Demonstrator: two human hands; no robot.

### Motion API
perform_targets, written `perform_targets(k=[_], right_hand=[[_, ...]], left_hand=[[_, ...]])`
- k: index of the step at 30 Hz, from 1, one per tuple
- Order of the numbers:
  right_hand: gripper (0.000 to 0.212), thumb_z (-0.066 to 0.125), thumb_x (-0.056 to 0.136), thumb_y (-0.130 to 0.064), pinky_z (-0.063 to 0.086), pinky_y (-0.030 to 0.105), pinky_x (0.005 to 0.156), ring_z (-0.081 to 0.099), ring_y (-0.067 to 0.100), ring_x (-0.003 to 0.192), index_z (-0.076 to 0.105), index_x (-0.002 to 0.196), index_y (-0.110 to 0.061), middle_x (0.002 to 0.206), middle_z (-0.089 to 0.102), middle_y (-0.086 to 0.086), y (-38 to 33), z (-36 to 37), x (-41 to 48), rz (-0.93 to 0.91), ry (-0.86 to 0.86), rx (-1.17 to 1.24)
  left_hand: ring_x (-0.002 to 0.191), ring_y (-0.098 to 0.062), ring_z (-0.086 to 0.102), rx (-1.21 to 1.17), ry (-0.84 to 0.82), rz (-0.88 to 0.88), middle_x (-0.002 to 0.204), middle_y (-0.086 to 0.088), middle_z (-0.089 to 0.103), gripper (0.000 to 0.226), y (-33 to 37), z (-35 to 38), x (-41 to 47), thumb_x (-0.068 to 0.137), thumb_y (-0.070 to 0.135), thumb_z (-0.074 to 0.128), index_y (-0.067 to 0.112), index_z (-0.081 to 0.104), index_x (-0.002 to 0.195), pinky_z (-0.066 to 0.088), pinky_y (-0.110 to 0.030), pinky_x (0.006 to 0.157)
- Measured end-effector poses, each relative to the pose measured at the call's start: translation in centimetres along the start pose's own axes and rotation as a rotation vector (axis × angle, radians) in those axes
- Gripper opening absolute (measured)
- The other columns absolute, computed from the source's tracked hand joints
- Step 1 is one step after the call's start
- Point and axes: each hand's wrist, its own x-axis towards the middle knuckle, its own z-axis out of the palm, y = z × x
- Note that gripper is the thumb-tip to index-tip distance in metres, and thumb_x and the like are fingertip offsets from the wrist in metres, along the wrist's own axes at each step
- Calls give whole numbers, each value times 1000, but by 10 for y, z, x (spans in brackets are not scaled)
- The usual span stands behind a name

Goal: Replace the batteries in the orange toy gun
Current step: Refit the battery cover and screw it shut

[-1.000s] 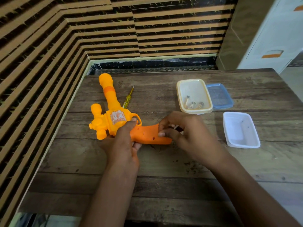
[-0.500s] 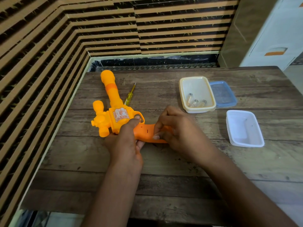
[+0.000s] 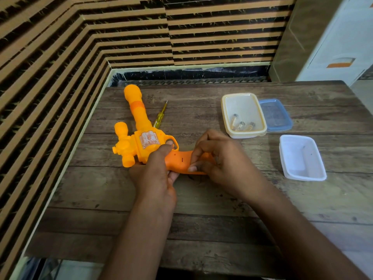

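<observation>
The orange toy gun [image 3: 139, 138] lies on its side on the wooden table [image 3: 201, 199], barrel pointing away from me, handle toward the right. My left hand [image 3: 159, 170] grips the gun where body meets handle, forefinger by the trigger guard. My right hand [image 3: 218, 158] is closed over the end of the darker orange handle [image 3: 179, 160], fingertips pressing on it; what lies under the fingers is hidden. Three batteries [image 3: 242, 124] lie in a cream tray [image 3: 226, 110]. A yellow screwdriver [image 3: 159, 116] rests beside the barrel.
A blue lid [image 3: 276, 116] lies next to the cream tray. A white tub [image 3: 302, 156] stands at the right. Striped walls close the table's left and far sides. A white cabinet [image 3: 343, 47] stands at the back right.
My right hand has slid left over the handle's end, covering the small pale piece seen at its fingertips a second ago. My left hand keeps its grip.
</observation>
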Motion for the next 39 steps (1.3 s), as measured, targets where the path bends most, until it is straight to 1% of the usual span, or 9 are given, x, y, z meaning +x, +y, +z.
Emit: perform_targets(k=[4, 9, 14, 18, 25, 30, 34, 37, 39], right_hand=[[18, 90, 74, -13, 42, 16, 78, 58, 8, 92, 75, 77, -22, 98, 59, -7, -1, 2, 1, 84, -1, 72], [23, 92, 71, -12, 45, 15, 83, 60, 2, 99, 75, 71, -28, 103, 63, -8, -5, 1, 1, 179, 17, 157], [32, 95, 66, -12, 56, 41, 85, 65, 20, 97, 69, 77, -28, 97, 66, -1, -7, 1, -1, 294, 32, 291], [36, 93, 66, -4, 48, 27, 69, 58, 12, 80, 69, 86, -21, 90, 62, 0, -8, 1, -2, 399, 49, 472], [26, 89, 72, -2, 51, 22, 73, 65, 5, 83, 81, 89, -18, 88, 74, -1, -4, -7, -2, 499, 39, 630], [31, 90, 69, 2, 55, 17, 70, 66, 1, 81, 82, 94, -15, 95, 78, 5, -4, -12, -3, 483, 8, 568], [30, 89, 69, 2, 55, 22, 74, 67, 6, 85, 82, 92, -16, 101, 78, 9, -4, -10, -1, 456, 20, 524], [31, 90, 67, 1, 55, 25, 75, 67, 9, 85, 81, 93, -15, 93, 76, 8, 1, -8, -1, 434, 22, 577], [31, 92, 68, -12, 56, 34, 84, 69, 15, 90, 80, 96, -13, 95, 77, 11, 3, -4, 0, 417, 73, 697]], left_hand=[[102, -21, 78, 3, -5, 7, 117, -4, 79, 52, -2, -1, 3, 80, 5, 85, 18, 68, 128, 62, -33, 57], [100, -21, 78, 6, 13, 3, 115, -4, 79, 53, -2, 0, 2, 79, 5, 86, 18, 68, 127, 63, -34, 59], [101, -20, 77, 26, 31, -21, 116, -4, 78, 52, -1, 1, 1, 79, 8, 87, 15, 69, 127, 63, -31, 56], [99, -19, 77, 20, 27, -30, 115, -4, 79, 51, 0, 3, -1, 79, 7, 86, 15, 70, 127, 64, -32, 58], [101, -18, 78, 22, 4, 1, 114, -2, 80, 49, 1, 2, -3, 81, 7, 84, 17, 70, 127, 61, -30, 54], [103, -17, 77, 28, 16, -18, 115, -1, 80, 50, 0, 0, 0, 81, 9, 85, 18, 70, 128, 61, -29, 53], [103, -19, 77, 30, 36, -30, 115, -1, 79, 53, 0, 0, -1, 79, 8, 86, 20, 69, 128, 62, -29, 54], [104, -19, 77, 24, 20, -25, 114, -2, 80, 52, 3, 0, -3, 80, 8, 85, 19, 69, 128, 61, -30, 54], [103, -20, 78, 28, 26, -9, 113, -2, 80, 50, 6, -2, -4, 79, 9, 85, 19, 70, 126, 61, -30, 54]])
